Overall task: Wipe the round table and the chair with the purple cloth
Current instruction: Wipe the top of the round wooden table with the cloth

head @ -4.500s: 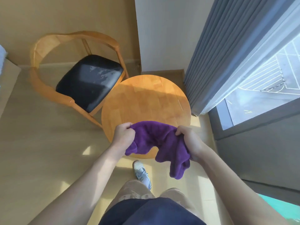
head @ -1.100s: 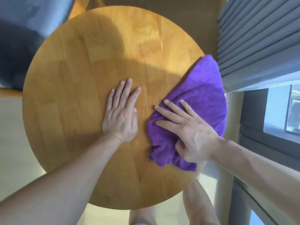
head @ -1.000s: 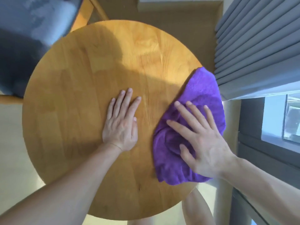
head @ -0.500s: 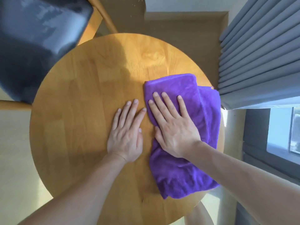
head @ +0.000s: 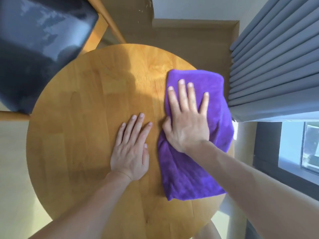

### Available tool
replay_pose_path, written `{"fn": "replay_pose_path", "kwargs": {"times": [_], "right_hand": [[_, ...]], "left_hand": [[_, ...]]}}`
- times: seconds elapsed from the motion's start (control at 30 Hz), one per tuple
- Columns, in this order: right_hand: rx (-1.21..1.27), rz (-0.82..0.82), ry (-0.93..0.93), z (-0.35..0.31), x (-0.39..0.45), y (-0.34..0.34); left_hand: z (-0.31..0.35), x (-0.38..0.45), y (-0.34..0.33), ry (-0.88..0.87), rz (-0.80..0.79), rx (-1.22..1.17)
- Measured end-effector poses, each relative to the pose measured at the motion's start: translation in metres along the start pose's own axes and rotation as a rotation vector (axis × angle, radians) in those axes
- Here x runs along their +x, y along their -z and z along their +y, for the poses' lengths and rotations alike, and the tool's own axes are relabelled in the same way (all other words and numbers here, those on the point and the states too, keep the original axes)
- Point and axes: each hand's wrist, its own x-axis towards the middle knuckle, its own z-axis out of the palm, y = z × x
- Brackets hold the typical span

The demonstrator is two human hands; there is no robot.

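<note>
Grey pleated curtain (head: 276, 66) (sunlit) beside a window (head: 300, 147), pale floor (head: 13, 169).

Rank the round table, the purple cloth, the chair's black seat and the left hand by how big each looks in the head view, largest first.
1. Round table, the largest.
2. Chair's black seat, though cut off by the frame edge.
3. Purple cloth, partly hidden under the right hand.
4. Left hand, the smallest.

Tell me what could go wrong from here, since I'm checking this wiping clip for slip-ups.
1. The purple cloth lies at the right rim of the round table, partly over it; a further rightward stroke may drag it off.
2. The right hand could brush the grey curtain close beside it.
3. The left hand rests flat on bare wood, so that patch may go unwiped.
</note>
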Motion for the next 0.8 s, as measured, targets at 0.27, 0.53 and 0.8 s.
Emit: {"fn": "replay_pose_path", "kwargs": {"times": [0.27, 0.53, 0.8], "right_hand": [[-0.172, -0.135, 0.709, 0.075, -0.002, 0.007], [0.034, -0.005, -0.015, 0.003, 0.029, 0.008], [-0.084, -0.229, 0.793, 0.065, 0.027, 0.017]], "left_hand": [[0.002, 0.001, 0.000, 0.093, 0.002, -0.012], [0.004, 0.000, 0.003, 0.230, -0.014, -0.005], [0.001, -0.001, -0.001, 0.214, 0.025, -0.016]]}}
